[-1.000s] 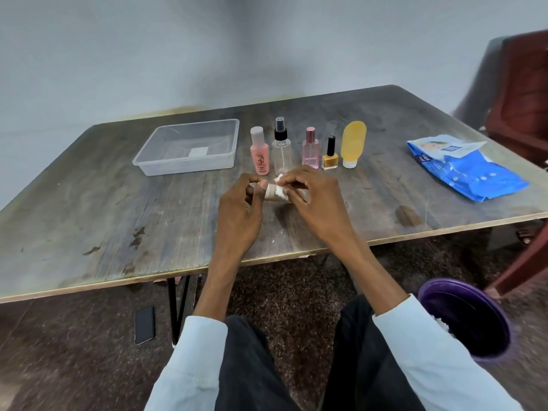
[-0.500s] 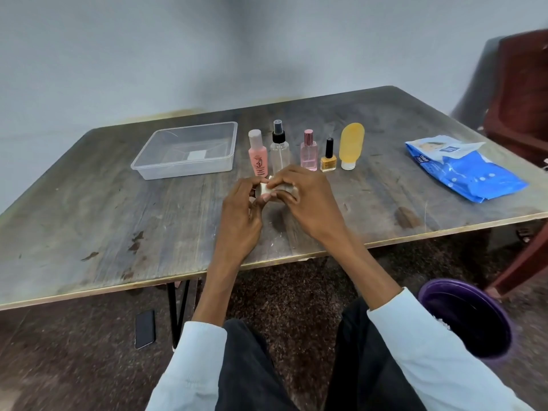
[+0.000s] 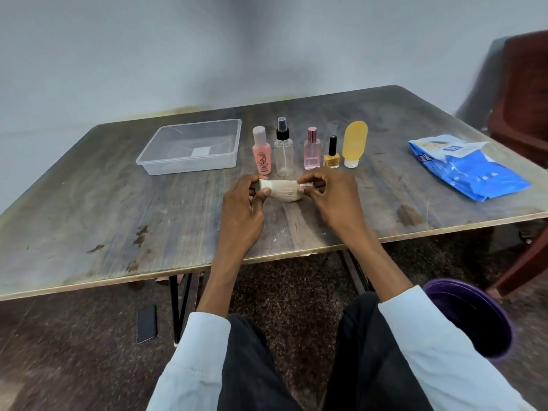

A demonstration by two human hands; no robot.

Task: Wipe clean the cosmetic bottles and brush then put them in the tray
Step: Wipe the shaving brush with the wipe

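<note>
My left hand (image 3: 240, 209) and my right hand (image 3: 332, 203) hold a small beige item (image 3: 281, 189) sideways just above the table; its streaked surface looks like the brush. The left fingers pinch its pale left end. The right fingers press a bit of white wipe (image 3: 305, 186) against its right end. Behind my hands stand a pink bottle (image 3: 262, 152), a clear spray bottle (image 3: 283, 152), a pink perfume bottle (image 3: 312, 151), a yellow nail polish (image 3: 331, 155) and a yellow tube (image 3: 353, 146). A clear plastic tray (image 3: 166, 167) sits to their left with nothing in it.
A blue wipes pack (image 3: 471, 170) lies at the table's right. A purple bin (image 3: 471, 318) stands on the floor by my right knee and a phone (image 3: 146, 323) lies under the table. A dark red chair (image 3: 522, 93) stands at the far right.
My hands have drawn slightly apart, and more of the beige item shows between them. The right fingers have slid to its right end.
</note>
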